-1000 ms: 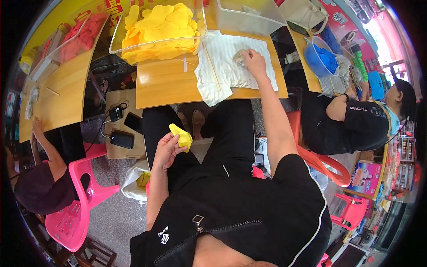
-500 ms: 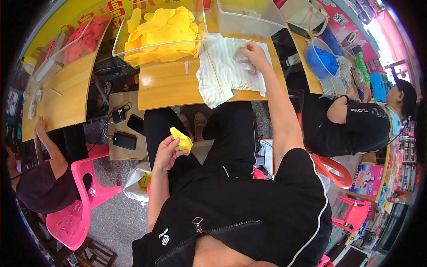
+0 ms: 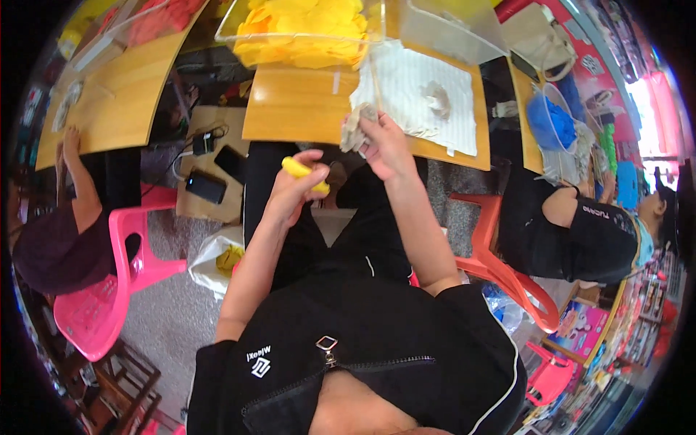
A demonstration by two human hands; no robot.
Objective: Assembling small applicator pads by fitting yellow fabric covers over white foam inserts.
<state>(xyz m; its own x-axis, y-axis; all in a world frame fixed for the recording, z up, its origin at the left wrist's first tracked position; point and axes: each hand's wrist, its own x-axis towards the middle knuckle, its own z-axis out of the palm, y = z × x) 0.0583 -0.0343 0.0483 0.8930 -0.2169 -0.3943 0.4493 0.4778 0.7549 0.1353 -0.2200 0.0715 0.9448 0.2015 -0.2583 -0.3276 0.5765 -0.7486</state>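
Note:
My left hand (image 3: 292, 192) is closed around a yellow flexible piece (image 3: 296, 168), whose folded edges show between thumb and fingers above my lap. Close by, at the table's front edge, my right hand (image 3: 386, 148) pinches a crumpled greyish-beige bundle of thin soft material (image 3: 354, 130); its exact kind cannot be made out. Behind it a white ribbed cloth (image 3: 413, 76) lies on the wooden table (image 3: 290, 101), with a second beige bundle (image 3: 437, 100) on top. At the back stands a clear plastic bin (image 3: 226, 38) heaped with flat yellow pieces (image 3: 301, 32).
Another clear bin (image 3: 460, 36) stands at the back right. A blue bowl (image 3: 551, 119) holds blue pieces beside a seated person (image 3: 580, 232); another person (image 3: 65, 250) sits left. A phone (image 3: 232, 164) and a black device (image 3: 206, 187) lie on cardboard. A white bag (image 3: 210, 264) sits below.
My right hand has come back from the cloth toward my left hand, bringing a beige bundle. My left hand has risen with the yellow piece. The view has shifted.

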